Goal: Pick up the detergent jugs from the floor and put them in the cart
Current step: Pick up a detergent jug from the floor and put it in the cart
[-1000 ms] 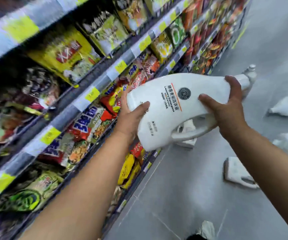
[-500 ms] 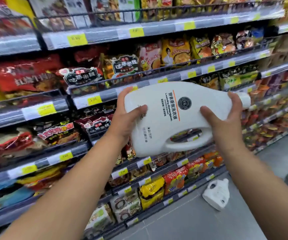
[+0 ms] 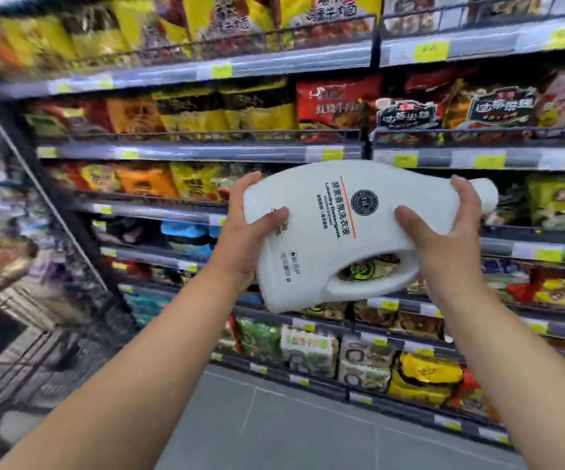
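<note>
Both left hand [image 3: 243, 245] and right hand [image 3: 443, 242] curl fingers [image 3: 276, 217] round the sideways detergent jug [image 3: 321, 239], whose smooth ends could slip before reaching the cart [image 3: 33, 337].

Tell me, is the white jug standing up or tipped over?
Tipped sideways: the jug lies neck pointing right, held by left hand and right hand.

Tiered metal shelves [image 3: 206, 152] run the length of a store aisle, packed with bright snack packets [image 3: 338, 103] in red, yellow and orange. Yellow price tags [image 3: 432, 50] line the shelf edges. The floor [image 3: 274, 432] is grey tile under even light.
</note>
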A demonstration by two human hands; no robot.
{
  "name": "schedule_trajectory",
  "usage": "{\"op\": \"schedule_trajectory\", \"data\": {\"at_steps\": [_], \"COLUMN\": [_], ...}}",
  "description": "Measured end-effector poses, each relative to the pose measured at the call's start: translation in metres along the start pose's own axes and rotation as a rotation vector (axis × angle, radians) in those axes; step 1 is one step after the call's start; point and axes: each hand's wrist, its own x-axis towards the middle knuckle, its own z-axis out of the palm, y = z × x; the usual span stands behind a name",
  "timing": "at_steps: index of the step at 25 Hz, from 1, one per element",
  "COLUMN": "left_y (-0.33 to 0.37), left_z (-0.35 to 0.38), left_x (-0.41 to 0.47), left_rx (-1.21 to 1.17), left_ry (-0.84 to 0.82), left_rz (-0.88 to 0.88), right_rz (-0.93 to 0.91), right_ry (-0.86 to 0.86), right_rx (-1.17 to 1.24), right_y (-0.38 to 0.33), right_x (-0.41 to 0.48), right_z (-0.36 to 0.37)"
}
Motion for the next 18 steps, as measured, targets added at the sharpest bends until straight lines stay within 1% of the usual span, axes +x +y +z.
{"op": "schedule_trajectory", "data": {"at_steps": [2, 7, 10, 14, 18], "left_y": [0.016, 0.069, 0.102, 0.137, 0.159], "left_z": [-0.045, -0.181, -0.261, -0.368, -0.469], "left_x": [-0.022, -0.093, -0.134, -0.181, -0.213], "left_rx": [0.044, 0.167, 0.234, 0.271, 0.309], "left_ry": [0.1, 0.424, 0.584, 0.738, 0.852], "left_rz": [0.019, 0.073, 0.092, 0.096, 0.077], "right_rz": [0.015, 0.026, 0.061, 0.116, 0.155], "right_ry": [-0.102, -0.385, -0.542, -0.682, -0.778], "right_rx": [0.056, 0.174, 0.251, 0.329, 0.337], "right_y": [0.001, -0.014, -0.023, -0.026, -0.023], "right_x": [-0.015, -0.074, -0.12, -0.186, -0.243], "right_z": [0.046, 0.2, 0.295, 0.416, 0.521]}}
